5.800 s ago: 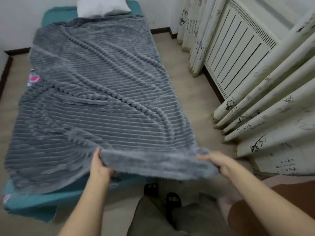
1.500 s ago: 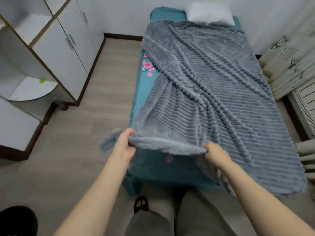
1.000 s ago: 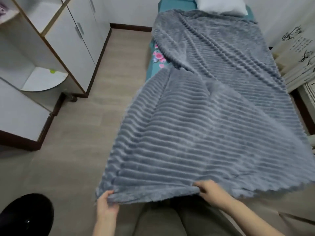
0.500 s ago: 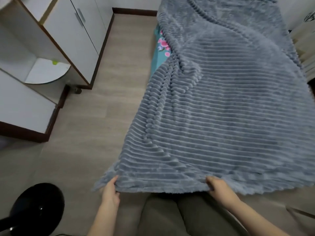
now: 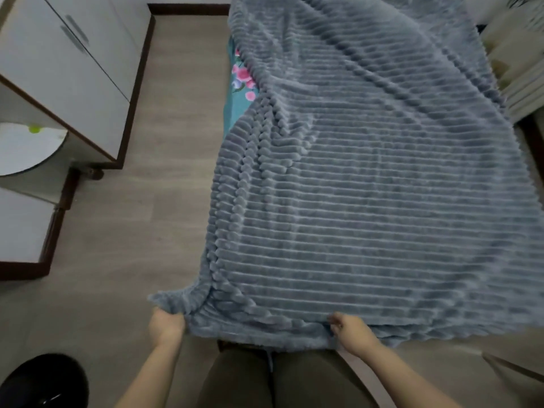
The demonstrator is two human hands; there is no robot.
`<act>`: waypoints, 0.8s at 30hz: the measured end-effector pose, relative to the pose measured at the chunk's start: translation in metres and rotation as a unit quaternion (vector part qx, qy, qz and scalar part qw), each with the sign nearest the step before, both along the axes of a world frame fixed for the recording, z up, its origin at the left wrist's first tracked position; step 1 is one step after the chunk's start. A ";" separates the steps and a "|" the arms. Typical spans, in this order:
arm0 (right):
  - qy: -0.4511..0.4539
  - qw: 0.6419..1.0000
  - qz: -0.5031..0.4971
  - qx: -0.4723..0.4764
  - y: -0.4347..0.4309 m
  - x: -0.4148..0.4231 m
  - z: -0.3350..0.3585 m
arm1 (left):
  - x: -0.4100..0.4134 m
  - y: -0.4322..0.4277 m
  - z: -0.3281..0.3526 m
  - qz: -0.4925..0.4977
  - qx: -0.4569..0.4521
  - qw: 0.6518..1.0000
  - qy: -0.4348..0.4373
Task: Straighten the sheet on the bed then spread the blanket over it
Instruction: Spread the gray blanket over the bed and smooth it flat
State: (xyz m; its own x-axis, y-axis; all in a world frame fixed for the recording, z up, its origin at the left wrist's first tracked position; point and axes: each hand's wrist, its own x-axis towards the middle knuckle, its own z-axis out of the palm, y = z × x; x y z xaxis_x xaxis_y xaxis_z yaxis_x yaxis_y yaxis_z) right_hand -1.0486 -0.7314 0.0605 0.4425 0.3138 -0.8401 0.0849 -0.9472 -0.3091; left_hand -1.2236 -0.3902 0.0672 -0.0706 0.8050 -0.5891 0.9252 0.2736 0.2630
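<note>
While both hands pinch its near edge, the blanket (image 5: 368,201) runs long, straight away from them. The left hand (image 5: 165,325) grips the corner, and the right hand (image 5: 350,331) holds further in.

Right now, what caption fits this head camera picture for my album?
Both hands, left hand and right hand, grip the grey ribbed blanket's near edge, spreading it over the flowered teal sheet.

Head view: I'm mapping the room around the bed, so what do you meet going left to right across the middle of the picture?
Cabinet → bare floor → strip of floral sheet → blanket → curtain.
</note>
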 end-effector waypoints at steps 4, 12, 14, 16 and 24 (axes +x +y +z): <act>-0.001 0.999 -0.041 0.012 0.031 0.019 -0.003 | 0.039 -0.011 -0.013 -0.034 -0.049 0.998 -0.032; 0.017 0.996 -0.084 0.038 0.129 0.037 -0.026 | 0.073 0.019 -0.062 -0.223 -0.186 0.950 -0.114; 0.018 0.995 -0.093 0.030 0.160 0.041 -0.033 | 0.073 0.036 -0.081 -0.357 -0.203 0.906 -0.103; 0.021 0.993 -0.113 0.022 0.194 0.046 -0.038 | 0.074 0.058 -0.089 -0.412 -0.251 0.871 -0.095; -0.005 0.974 -0.227 -0.001 0.347 0.065 -0.040 | 0.110 0.223 -0.101 -0.455 -0.273 0.846 -0.048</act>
